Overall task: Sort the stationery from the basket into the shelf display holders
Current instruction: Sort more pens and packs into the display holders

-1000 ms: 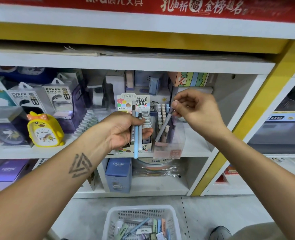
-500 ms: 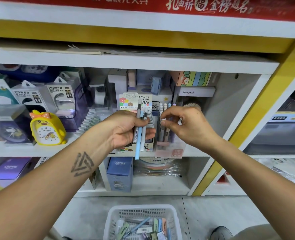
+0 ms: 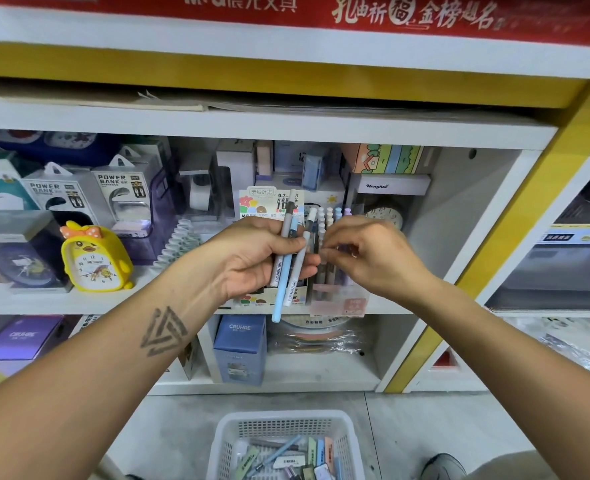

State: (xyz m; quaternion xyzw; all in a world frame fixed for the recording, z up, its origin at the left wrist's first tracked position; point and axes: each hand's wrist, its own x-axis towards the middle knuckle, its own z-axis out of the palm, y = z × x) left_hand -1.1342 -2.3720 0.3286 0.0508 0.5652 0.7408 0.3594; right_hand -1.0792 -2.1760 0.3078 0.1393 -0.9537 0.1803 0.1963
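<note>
My left hand (image 3: 252,258) grips three pens (image 3: 284,271) upright in front of the middle shelf: a grey-topped one, a light blue one and a white one. My right hand (image 3: 373,258) is just to their right, thumb and fingers curled together. Its blurred fingertips almost meet the left hand's fingertips at the white pen, and a grip on it cannot be made out. Behind the hands a clear display holder (image 3: 338,301) carries rows of capped pens (image 3: 329,216). The white basket (image 3: 279,419) with more stationery stands on the floor below.
A printed pencil-lead box (image 3: 262,202) stands left of the holder. A yellow duck clock (image 3: 96,258) and power bank packs (image 3: 120,195) fill the shelf's left side. A blue carton (image 3: 239,348) stands on the lower shelf. A yellow post (image 3: 515,209) bounds the bay on the right.
My right hand lowered a pen into the clear holder, let go of it and moved left toward the bunch. My left hand stayed put with its three pens.
</note>
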